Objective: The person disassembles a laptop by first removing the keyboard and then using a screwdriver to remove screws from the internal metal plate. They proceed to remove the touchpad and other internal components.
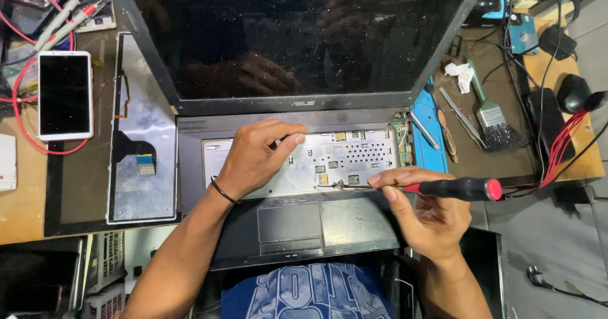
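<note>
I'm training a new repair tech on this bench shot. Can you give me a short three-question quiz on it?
1. True or false: the right hand holds a screwdriver with a black and red handle.
2. Where does the left hand rest? A) on the white phone B) on the laptop where its keyboard is removed C) on the brush
3. Fill in: the screwdriver's tip points toward the person's ____ side.

Key: 1 true; 2 B; 3 left.

Single head view, looking steeply down, close over workbench (25, 211)
</note>
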